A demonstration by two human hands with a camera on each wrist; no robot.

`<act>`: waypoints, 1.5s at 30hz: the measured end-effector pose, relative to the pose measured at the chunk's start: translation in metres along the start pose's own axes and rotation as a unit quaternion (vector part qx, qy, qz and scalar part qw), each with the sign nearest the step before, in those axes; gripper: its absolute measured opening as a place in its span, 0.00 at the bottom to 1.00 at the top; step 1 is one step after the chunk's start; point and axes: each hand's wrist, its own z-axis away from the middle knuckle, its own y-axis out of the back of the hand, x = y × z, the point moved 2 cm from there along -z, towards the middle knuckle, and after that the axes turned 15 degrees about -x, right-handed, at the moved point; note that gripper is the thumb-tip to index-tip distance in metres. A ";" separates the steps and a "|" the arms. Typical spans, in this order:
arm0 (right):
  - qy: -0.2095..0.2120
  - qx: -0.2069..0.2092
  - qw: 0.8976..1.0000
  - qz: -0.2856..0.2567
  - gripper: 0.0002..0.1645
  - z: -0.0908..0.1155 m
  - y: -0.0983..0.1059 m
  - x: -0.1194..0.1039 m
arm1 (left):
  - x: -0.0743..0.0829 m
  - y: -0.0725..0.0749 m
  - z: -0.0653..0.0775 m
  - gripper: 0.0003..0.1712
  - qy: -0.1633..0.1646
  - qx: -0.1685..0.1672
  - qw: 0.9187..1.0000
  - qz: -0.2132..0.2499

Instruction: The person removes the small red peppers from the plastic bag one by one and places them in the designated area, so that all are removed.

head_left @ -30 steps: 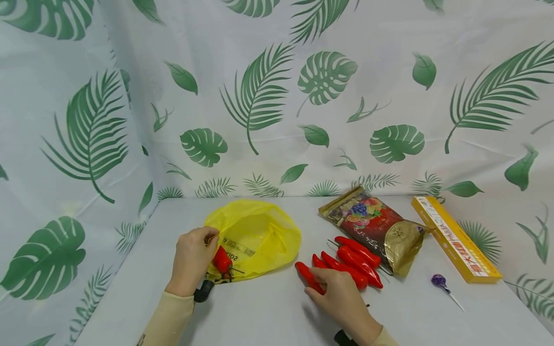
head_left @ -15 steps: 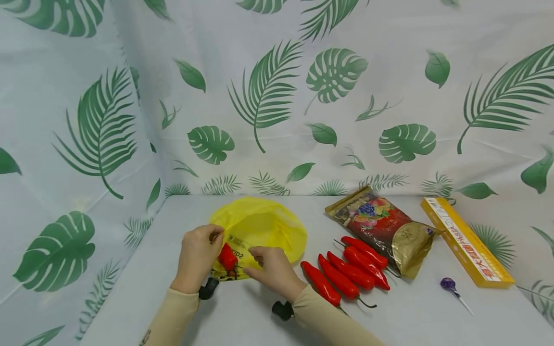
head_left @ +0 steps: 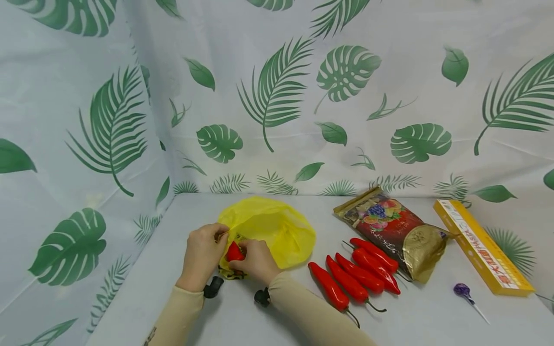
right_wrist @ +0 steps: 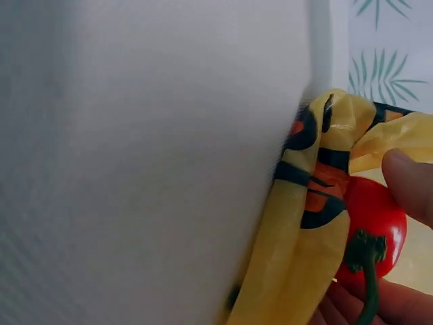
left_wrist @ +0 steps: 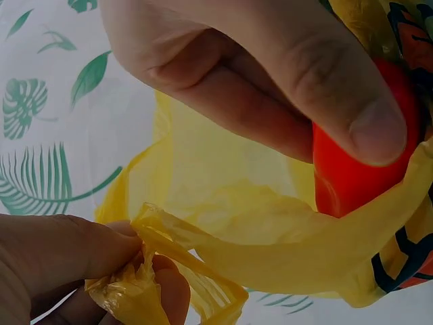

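My left hand [head_left: 203, 254] pinches the gathered rim of a yellow plastic bag [head_left: 296, 233] between thumb and fingers; the left wrist view shows the crumpled film [left_wrist: 128, 294] there. At the bag's near left side, my right hand [head_left: 258, 262] grips a red chili pepper [head_left: 235, 252]. In the right wrist view, its green stem [right_wrist: 369, 271] points down, and the thumb [right_wrist: 411, 183] presses the pepper's side. The pepper lies against the inside of the bag's printed near edge; its far end is hidden. Several red chili peppers [head_left: 350, 279] lie in a slanting row to the right.
Behind the row lies a shiny red and gold food packet [head_left: 394, 228]. A yellow pasta box [head_left: 484, 247] stands farther right, with a purple-wrapped lollipop [head_left: 463, 290] in front. A leaf-patterned sheet [head_left: 277, 96] rises behind the white table [head_left: 242, 327].
My right hand has moved left from the row of peppers to the bag and taken hold of the pepper there. The left hand keeps its pinch on the rim. The head view has shifted slightly.
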 end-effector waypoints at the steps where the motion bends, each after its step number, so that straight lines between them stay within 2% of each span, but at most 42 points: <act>1: -0.001 0.001 1.000 0.003 0.26 0.000 0.000 0.001 | 0.001 -0.001 0.000 0.05 -0.001 0.001 1.000 0.000; 7: 0.002 0.006 1.000 0.008 0.18 0.003 0.001 0.006 | 0.004 -0.006 0.000 0.05 -0.004 0.000 1.000 0.005; 14: 0.009 0.015 1.000 0.015 0.18 0.017 0.007 0.007 | 0.004 -0.010 0.000 0.05 -0.009 -0.005 1.000 0.010; 20: 0.010 0.014 1.000 0.024 0.17 0.036 0.014 0.010 | 0.001 -0.010 0.002 0.06 -0.009 0.000 1.000 0.003; 24: 0.008 0.019 0.999 0.042 0.21 0.054 0.020 0.013 | 0.002 -0.011 0.001 0.06 -0.009 -0.001 1.000 0.000; 30: -0.023 0.027 0.998 0.052 0.28 0.089 0.030 0.023 | 0.005 -0.012 0.000 0.06 -0.007 -0.008 1.000 0.002; 37: -0.044 0.022 0.997 0.065 0.29 0.128 0.044 0.037 | 0.006 -0.011 0.000 0.05 0.002 -0.012 1.000 0.004; 41: -0.070 0.014 0.995 0.069 0.30 0.148 0.046 0.044 | 0.006 -0.012 0.001 0.05 0.006 -0.016 1.000 0.004; 45: -0.094 0.024 0.992 0.079 0.31 0.165 0.050 0.048 | 0.007 -0.013 0.001 0.05 0.000 -0.014 1.000 0.002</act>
